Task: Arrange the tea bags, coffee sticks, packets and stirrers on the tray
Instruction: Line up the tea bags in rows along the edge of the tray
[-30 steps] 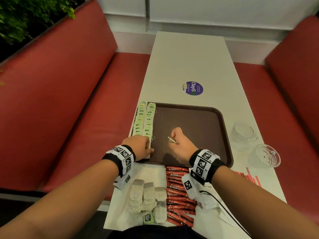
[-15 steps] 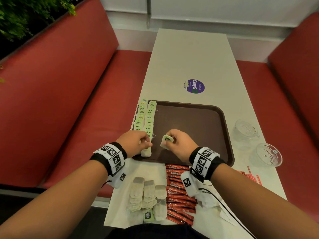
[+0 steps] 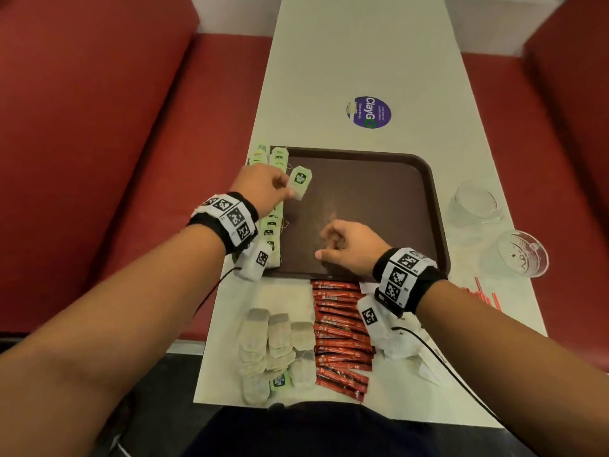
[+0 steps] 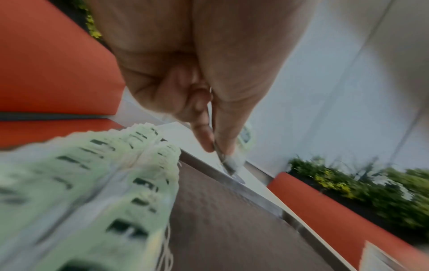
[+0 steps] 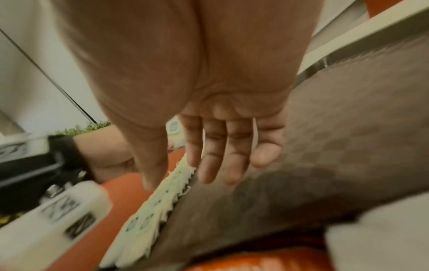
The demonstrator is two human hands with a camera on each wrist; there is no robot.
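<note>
A brown tray (image 3: pixel 438 225) lies on the white table. Two rows of green-tagged tea bags (image 3: pixel 273 225) run along its left edge, blurred and close in the left wrist view (image 4: pixel 104 183). My left hand (image 3: pixel 283 189) pinches one tea bag (image 3: pixel 300 184) by its corner, above the far end of the rows; thumb and forefinger grip it (image 4: pixel 228 163). My right hand (image 3: pixel 324 242) hovers over the near part of the tray, fingers relaxed, holding nothing (image 5: pixel 209 174). Loose tea bags (image 3: pixel 273 344) and red coffee sticks (image 3: pixel 339 334) lie in front of the tray.
Two glass cups (image 3: pixel 471 202) (image 3: pixel 520 253) stand right of the tray, with red stirrers (image 3: pixel 484 296) near them. A purple sticker (image 3: pixel 369 112) marks the table beyond the tray. Red benches flank the table on both sides.
My right hand has let go of the tea bag's tag and drawn back. My left hand has carried the tea bag forward, towards the far end of the rows.
</note>
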